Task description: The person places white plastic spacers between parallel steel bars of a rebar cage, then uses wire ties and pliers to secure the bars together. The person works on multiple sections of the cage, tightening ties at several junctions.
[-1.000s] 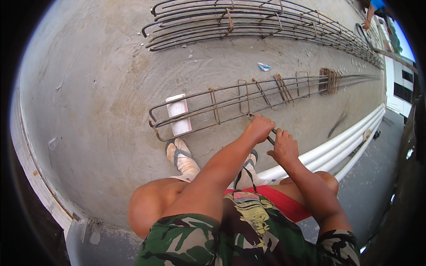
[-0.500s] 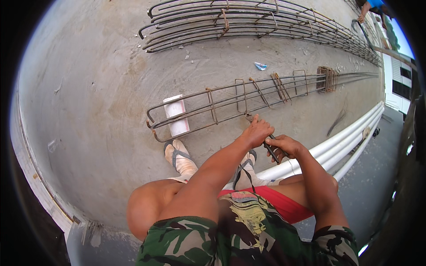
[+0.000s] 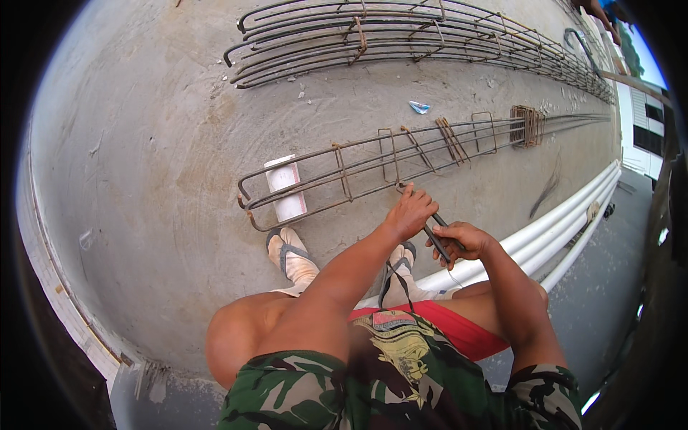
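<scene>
My right hand (image 3: 462,241) is closed on the dark handles of a pair of pincers (image 3: 438,245). My left hand (image 3: 413,213) wraps round the same tool nearer its jaws, its fingers partly hidden. The jaw end is beside the near bar of a rebar cage (image 3: 330,201), where a square stirrup (image 3: 388,155) meets that bar. A thin wire (image 3: 454,278) hangs below my right hand. More stirrups stand along the cage, some upright and some tilted, with a tight bundle of stirrups (image 3: 527,126) farther right.
A white block (image 3: 290,206) lies under the cage's left end. Finished rebar cages (image 3: 344,43) lie across the far side. White pipes (image 3: 530,247) run along my right. A blue-white wrapper (image 3: 420,107) lies between the cages. Another person's arm (image 3: 602,20) shows at the far right.
My hands stay at the same stirrup, with the pincers' handles turned slightly. The other person at the far right has shifted, and their hand has left the dark curved object there.
</scene>
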`<act>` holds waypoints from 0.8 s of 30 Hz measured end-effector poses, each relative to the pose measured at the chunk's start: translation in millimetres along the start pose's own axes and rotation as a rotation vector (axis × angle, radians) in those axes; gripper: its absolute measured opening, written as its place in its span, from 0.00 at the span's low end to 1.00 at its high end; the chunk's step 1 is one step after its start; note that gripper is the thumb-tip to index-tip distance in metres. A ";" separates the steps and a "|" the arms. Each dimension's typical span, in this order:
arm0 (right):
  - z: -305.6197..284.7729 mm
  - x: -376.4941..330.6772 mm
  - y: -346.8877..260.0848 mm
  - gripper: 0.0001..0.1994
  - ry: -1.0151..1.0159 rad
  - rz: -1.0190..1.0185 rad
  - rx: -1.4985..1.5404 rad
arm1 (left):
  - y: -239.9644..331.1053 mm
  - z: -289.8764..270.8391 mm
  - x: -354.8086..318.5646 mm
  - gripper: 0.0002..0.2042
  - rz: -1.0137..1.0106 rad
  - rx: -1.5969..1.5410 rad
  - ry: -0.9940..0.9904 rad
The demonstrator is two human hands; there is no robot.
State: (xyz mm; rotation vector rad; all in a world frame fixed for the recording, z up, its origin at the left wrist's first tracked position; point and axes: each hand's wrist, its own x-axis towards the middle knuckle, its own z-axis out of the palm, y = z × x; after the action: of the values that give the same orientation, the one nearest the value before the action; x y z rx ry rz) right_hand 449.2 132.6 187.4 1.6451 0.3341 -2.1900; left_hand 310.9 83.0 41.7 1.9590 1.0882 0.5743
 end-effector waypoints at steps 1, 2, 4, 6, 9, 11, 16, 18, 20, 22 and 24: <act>4.9 -0.3 -0.7 0.16 0.111 -0.047 -0.278 | -2.7 -2.5 2.0 0.16 0.004 -0.030 -0.089; 8.6 0.2 -4.7 0.16 0.225 -0.104 -0.560 | -4.7 -10.0 9.6 0.15 -0.024 -0.037 -0.205; 0.4 11.2 7.3 0.16 0.427 -0.235 -1.011 | 1.6 -17.2 22.4 0.15 -0.070 -0.066 -0.445; -30.6 37.1 32.4 0.17 0.623 -0.398 -1.362 | 7.0 -5.5 19.9 0.17 -0.091 -0.058 -0.176; -1.3 -12.4 -16.9 0.21 0.281 -0.063 -0.632 | 6.9 -16.9 13.2 0.20 -0.210 -0.058 0.116; -20.7 -27.2 -13.8 0.26 0.201 -0.115 -0.554 | 15.8 -24.9 20.8 0.22 -0.456 -0.182 0.233; -20.8 -38.4 -16.5 0.33 0.464 -0.383 -1.319 | 43.3 -40.2 46.9 0.17 -1.007 -1.398 0.199; -8.4 -35.3 -31.8 0.36 0.393 -0.421 -1.479 | 30.5 -33.3 50.5 0.14 -0.848 -1.483 0.382; -39.8 -16.1 -41.2 0.35 0.286 -0.553 -1.349 | 22.9 -33.2 53.5 0.11 -0.785 -1.448 0.429; -78.3 4.9 -57.3 0.31 0.392 -0.513 -1.333 | 9.2 -43.1 42.0 0.10 -0.849 -1.277 0.378; -110.1 31.8 -72.1 0.25 0.841 -0.525 -1.263 | -2.6 -52.5 24.6 0.09 -0.967 -1.200 0.342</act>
State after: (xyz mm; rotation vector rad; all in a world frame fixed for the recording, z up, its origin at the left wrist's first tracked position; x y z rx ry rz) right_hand 505.6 237.4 122.7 1.5501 2.0105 -0.8185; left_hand 285.9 127.2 69.8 0.2342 1.2740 0.7402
